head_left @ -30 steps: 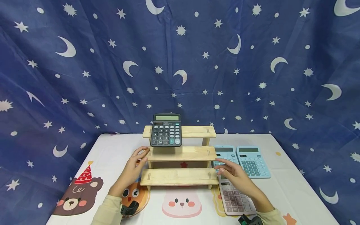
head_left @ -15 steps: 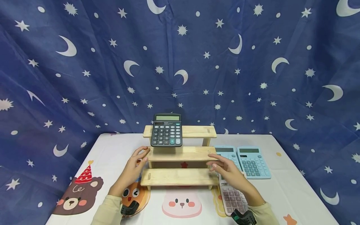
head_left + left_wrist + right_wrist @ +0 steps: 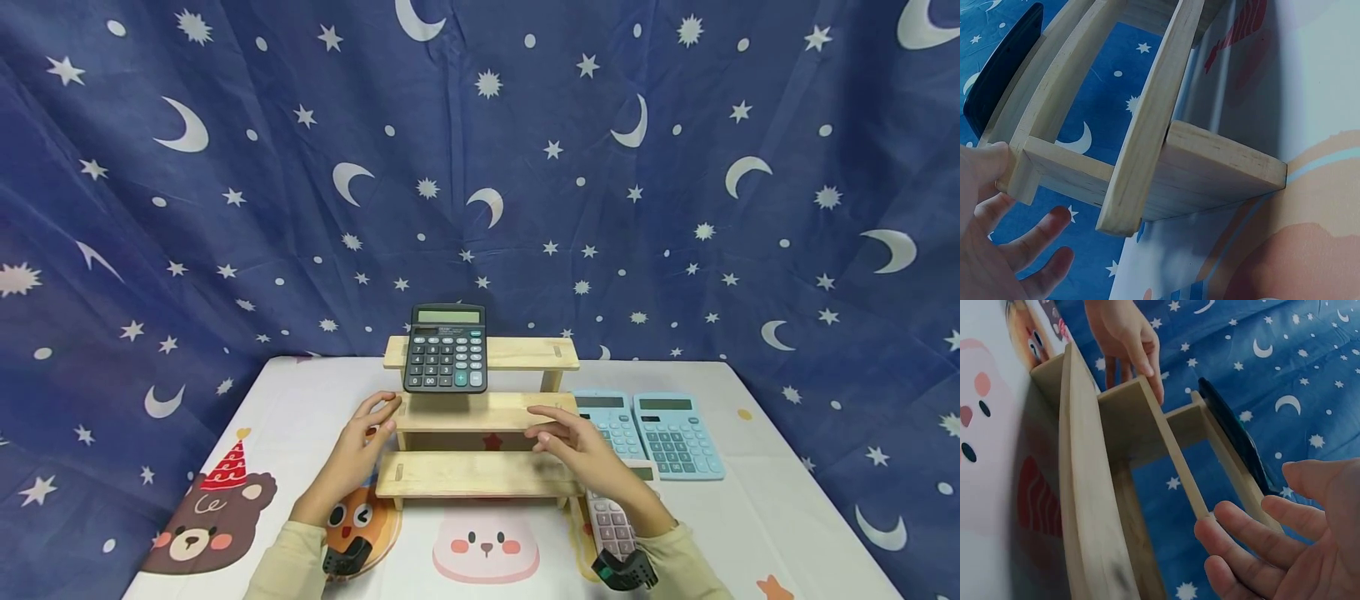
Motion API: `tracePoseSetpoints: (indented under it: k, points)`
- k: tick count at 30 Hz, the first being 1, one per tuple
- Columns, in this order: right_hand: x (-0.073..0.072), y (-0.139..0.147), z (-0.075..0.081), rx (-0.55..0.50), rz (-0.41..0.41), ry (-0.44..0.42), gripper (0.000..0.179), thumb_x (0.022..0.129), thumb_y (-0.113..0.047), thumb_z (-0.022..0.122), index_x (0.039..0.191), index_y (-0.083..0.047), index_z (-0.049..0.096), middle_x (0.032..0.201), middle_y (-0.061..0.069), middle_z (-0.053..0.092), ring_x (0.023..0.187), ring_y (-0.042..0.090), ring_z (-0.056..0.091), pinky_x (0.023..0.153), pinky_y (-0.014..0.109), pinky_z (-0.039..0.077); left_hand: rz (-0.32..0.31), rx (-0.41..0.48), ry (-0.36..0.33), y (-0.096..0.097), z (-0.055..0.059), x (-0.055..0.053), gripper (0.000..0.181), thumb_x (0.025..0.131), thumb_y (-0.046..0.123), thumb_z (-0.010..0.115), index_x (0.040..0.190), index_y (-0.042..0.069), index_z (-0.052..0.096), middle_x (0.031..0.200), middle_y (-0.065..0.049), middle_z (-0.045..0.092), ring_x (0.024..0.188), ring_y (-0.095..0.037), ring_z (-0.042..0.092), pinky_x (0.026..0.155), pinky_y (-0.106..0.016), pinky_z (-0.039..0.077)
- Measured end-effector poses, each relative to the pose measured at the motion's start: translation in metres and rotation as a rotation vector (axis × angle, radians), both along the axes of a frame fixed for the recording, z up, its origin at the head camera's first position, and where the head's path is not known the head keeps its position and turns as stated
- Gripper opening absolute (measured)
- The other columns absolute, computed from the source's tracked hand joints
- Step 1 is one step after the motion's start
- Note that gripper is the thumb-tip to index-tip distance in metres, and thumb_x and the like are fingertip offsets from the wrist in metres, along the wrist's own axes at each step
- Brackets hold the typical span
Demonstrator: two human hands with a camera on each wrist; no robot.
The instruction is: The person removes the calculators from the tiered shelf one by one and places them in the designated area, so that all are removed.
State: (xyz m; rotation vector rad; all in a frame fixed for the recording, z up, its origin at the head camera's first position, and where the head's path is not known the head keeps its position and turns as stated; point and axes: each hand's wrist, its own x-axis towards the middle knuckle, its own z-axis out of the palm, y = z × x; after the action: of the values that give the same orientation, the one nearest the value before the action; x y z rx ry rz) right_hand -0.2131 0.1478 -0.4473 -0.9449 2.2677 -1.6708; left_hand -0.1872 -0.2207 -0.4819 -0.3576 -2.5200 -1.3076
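Observation:
A three-step wooden display stand (image 3: 480,473) stands mid-table. My left hand (image 3: 360,442) holds the left end of its middle board, thumb at the front and index finger toward the back; the other fingers hang beside it in the left wrist view. On the top step leans a black desk calculator (image 3: 446,348), keys facing front, its lower edge overhanging the middle board. My right hand (image 3: 577,450) hovers around the right part of the middle board with loosely bent fingers and nothing in them. In the right wrist view its fingertips (image 3: 1205,528) are right at the board's edge.
Two light-blue calculators (image 3: 677,437) lie side by side right of the stand. In front of them lies a pink calculator (image 3: 613,525), partly covered by my right forearm. A blue star-and-moon curtain (image 3: 480,167) hangs behind the white cartoon-print tablecloth (image 3: 738,508).
My right hand has moved left from beside the stand's right end to over the middle board. My left hand, the stand and the black calculator keep their places.

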Motion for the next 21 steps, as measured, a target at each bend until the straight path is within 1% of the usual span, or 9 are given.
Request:
tracePoseSetpoints:
  k: [4, 7, 12, 14, 18, 20, 21]
  points:
    - [-0.002, -0.008, 0.001, -0.003, 0.011, 0.011, 0.045, 0.105, -0.01, 0.053, 0.146, 0.007, 0.044, 0.121, 0.029, 0.067, 0.096, 0.013, 0.073, 0.092, 0.025, 0.056, 0.0, 0.001, 0.005, 0.0, 0.0, 0.0, 0.042, 0.107, 0.016, 0.049, 0.144, -0.003, 0.052, 0.154, -0.017, 0.044, 0.138, -0.046, 0.048, 0.098, -0.061, 0.05]
    - [-0.004, -0.016, 0.003, 0.007, 0.026, 0.019, 0.045, 0.105, -0.01, 0.052, 0.146, 0.009, 0.044, 0.12, 0.03, 0.067, 0.095, 0.006, 0.071, 0.092, 0.027, 0.057, -0.004, 0.002, 0.011, 0.0, -0.001, 0.0, 0.042, 0.107, 0.016, 0.049, 0.144, -0.004, 0.052, 0.154, -0.017, 0.045, 0.137, -0.046, 0.048, 0.097, -0.06, 0.05]
    - [-0.006, -0.026, 0.007, 0.015, 0.035, 0.019, 0.045, 0.105, -0.01, 0.052, 0.146, 0.008, 0.045, 0.121, 0.029, 0.068, 0.095, 0.006, 0.071, 0.092, 0.035, 0.058, 0.0, 0.004, 0.007, 0.0, 0.0, 0.0, 0.042, 0.107, 0.015, 0.049, 0.144, -0.003, 0.052, 0.154, -0.016, 0.045, 0.137, -0.045, 0.049, 0.097, -0.059, 0.051]
    - [-0.006, -0.029, 0.009, 0.017, 0.033, 0.012, 0.046, 0.105, -0.011, 0.052, 0.146, 0.007, 0.045, 0.122, 0.029, 0.068, 0.095, 0.005, 0.071, 0.093, 0.035, 0.058, 0.001, 0.007, 0.001, 0.0, 0.0, 0.0, 0.042, 0.107, 0.015, 0.05, 0.144, -0.003, 0.052, 0.154, -0.016, 0.045, 0.138, -0.045, 0.048, 0.098, -0.059, 0.05]
    - [-0.007, -0.035, 0.011, 0.005, 0.034, -0.01, 0.046, 0.105, -0.012, 0.052, 0.147, 0.007, 0.044, 0.124, 0.03, 0.067, 0.096, 0.006, 0.071, 0.092, 0.028, 0.057, -0.003, 0.008, 0.0, 0.0, 0.0, 0.0, 0.042, 0.107, 0.015, 0.049, 0.145, -0.003, 0.051, 0.154, -0.017, 0.044, 0.138, -0.046, 0.047, 0.099, -0.06, 0.05]
    - [-0.008, -0.038, 0.012, -0.006, 0.032, -0.018, 0.047, 0.105, -0.012, 0.052, 0.147, 0.006, 0.043, 0.126, 0.03, 0.065, 0.097, 0.01, 0.072, 0.092, 0.025, 0.057, -0.003, 0.006, 0.003, 0.0, -0.001, 0.0, 0.042, 0.107, 0.015, 0.049, 0.145, -0.004, 0.051, 0.154, -0.017, 0.044, 0.138, -0.047, 0.047, 0.098, -0.06, 0.05]
    - [-0.009, -0.039, 0.012, -0.013, 0.029, -0.018, 0.047, 0.105, -0.011, 0.052, 0.148, 0.006, 0.043, 0.128, 0.031, 0.064, 0.097, 0.012, 0.072, 0.092, 0.025, 0.057, -0.002, 0.005, 0.003, 0.0, -0.001, 0.0, 0.042, 0.107, 0.015, 0.049, 0.145, -0.004, 0.052, 0.154, -0.017, 0.044, 0.138, -0.047, 0.047, 0.098, -0.06, 0.05]
